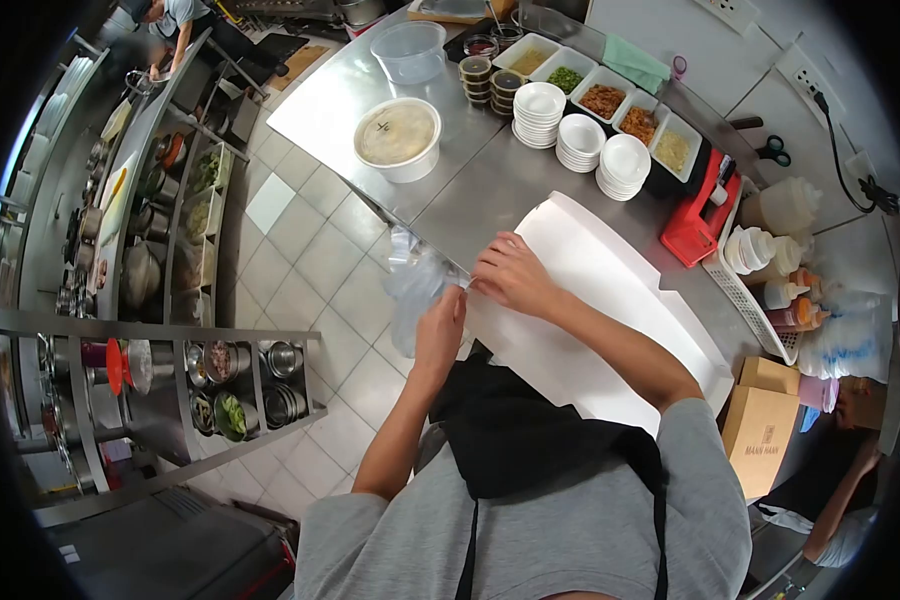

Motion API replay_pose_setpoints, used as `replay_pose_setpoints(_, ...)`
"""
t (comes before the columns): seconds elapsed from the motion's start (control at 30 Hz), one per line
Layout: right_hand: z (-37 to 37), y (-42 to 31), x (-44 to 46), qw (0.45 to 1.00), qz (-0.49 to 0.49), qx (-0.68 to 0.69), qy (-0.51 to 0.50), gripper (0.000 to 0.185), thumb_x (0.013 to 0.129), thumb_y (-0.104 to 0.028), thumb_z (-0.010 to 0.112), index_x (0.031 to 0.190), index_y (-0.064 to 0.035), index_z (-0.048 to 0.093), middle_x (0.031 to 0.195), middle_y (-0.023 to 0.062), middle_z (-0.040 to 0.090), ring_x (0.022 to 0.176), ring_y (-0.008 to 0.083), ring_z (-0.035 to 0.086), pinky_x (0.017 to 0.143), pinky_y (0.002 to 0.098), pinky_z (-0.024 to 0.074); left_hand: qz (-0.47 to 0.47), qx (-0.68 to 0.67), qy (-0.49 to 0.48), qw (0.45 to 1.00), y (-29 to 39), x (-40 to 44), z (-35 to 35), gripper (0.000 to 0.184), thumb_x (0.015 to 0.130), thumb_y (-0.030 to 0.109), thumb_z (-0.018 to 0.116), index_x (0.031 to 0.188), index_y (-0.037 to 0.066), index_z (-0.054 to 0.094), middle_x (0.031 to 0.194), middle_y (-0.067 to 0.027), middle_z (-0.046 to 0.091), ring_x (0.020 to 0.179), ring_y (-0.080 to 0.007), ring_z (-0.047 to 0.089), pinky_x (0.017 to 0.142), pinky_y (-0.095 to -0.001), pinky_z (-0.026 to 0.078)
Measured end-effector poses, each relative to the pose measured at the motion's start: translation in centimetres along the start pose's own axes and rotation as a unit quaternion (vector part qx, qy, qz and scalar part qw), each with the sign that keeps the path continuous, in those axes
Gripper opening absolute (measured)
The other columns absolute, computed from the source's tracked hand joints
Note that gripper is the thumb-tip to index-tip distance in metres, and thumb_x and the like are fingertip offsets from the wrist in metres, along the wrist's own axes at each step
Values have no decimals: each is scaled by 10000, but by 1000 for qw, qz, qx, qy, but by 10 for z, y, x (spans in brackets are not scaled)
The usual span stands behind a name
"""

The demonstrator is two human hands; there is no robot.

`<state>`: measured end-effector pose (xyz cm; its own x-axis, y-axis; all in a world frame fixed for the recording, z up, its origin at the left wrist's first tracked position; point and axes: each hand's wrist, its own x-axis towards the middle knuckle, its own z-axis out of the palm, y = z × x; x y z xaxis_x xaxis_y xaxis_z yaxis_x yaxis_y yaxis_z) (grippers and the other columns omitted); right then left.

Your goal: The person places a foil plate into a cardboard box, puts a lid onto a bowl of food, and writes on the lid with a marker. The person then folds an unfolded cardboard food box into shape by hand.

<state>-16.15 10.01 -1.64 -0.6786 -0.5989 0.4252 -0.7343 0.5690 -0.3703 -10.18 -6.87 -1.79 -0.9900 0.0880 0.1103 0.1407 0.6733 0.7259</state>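
Observation:
A large white cardboard box (595, 265), unfolded with low raised sides, lies on the steel counter in front of my body. At its left corner, my left hand (440, 325) is closed, thumb and fingers pinched at the cardboard edge. My right hand (510, 275) bends over the same corner, its fingers curled down onto the edge and fingertips close to the left ones. Just beyond my hands, a clear plastic bag (410, 285) hangs at the counter's edge. The exact fold between my fingers is partly hidden.
A lidded white tub (397, 140), stacked white dishes (578, 142) and trays of toppings (602, 100) stand along the counter. To the right are a red tray (690, 235) and a basket of squeeze bottles (770, 300). Shelving (170, 335) lines the left; other people work at both sides.

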Motion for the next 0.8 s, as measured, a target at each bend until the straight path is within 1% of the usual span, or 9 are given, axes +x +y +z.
replay_pose_setpoints(0.1, 3, -1, -1, 999, 19, -14, 32, 154, 692, -182, 682, 778, -112, 575, 839, 26, 565, 917, 207, 511, 964, 433, 350, 38, 2, 1, 999, -3, 0, 2, 98, 876, 109, 519, 917, 24, 545, 725, -182, 565, 610, -338, 538, 572, -373, 426)
replay_pose_setpoints(0.13, 5, -1, -3, 999, 24, -18, 44, 161, 689, -189, 683, 780, -114, 573, 844, 27, 564, 926, 206, 509, 969, 436, 347, 31, -3, -4, 999, -2, 0, 1, 95, 874, 106, 517, 919, 27, 545, 737, -183, 567, 621, -343, 540, 577, -379, 426)
replay_pose_setpoints(0.2, 4, 0, -4, 999, 25, -12, 41, 170, 690, -177, 680, 803, -110, 573, 862, 34, 561, 933, 209, 508, 978, 434, 346, 20, -12, -11, 1000, 2, 0, -2, 90, 872, 98, 512, 923, 32, 544, 761, -186, 570, 642, -352, 545, 586, -390, 426)
replay_pose_setpoints(0.33, 1, 10, -10, 998, 12, -10, 54, 182, 698, -132, 657, 853, -96, 569, 901, 41, 554, 944, 217, 507, 1003, 424, 340, 32, 29, -56, 997, 4, 1, -6, 124, 873, 66, 475, 968, 30, 547, 786, -206, 582, 707, -374, 574, 619, -424, 439)
replay_pose_setpoints(0.43, 0, 18, -17, 998, -12, -53, 37, 172, 713, -85, 616, 879, -87, 571, 924, 43, 554, 948, 217, 508, 1027, 408, 330, 61, 70, -94, 991, 8, -1, -10, 207, 844, 14, 443, 1022, 9, 549, 815, -224, 592, 763, -393, 583, 663, -441, 452)
replay_pose_setpoints(0.6, -6, 16, -14, 995, -41, -81, -43, 134, 722, -69, 568, 856, -78, 567, 868, 32, 537, 913, 208, 514, 1039, 409, 324, 93, 126, -128, 979, 17, -3, -15, 341, 776, -37, 411, 1099, -55, 517, 857, -256, 593, 810, -418, 576, 717, -448, 456)
replay_pose_setpoints(0.63, -9, 13, -12, 993, -47, -88, -60, 124, 724, -72, 561, 847, -77, 565, 851, 30, 531, 901, 207, 515, 1039, 411, 324, 96, 126, -136, 978, 18, -2, -16, 325, 777, -36, 408, 1083, -59, 513, 846, -259, 592, 807, -422, 574, 709, -452, 454)
replay_pose_setpoints(0.8, -10, 6, -5, 986, -96, -116, -73, 85, 724, -97, 555, 808, -97, 565, 806, 19, 517, 876, 196, 519, 1032, 416, 327, 104, 143, -194, 965, 19, 13, -19, 203, 790, -24, 422, 976, -58, 496, 779, -263, 585, 759, -438, 568, 646, -479, 443)
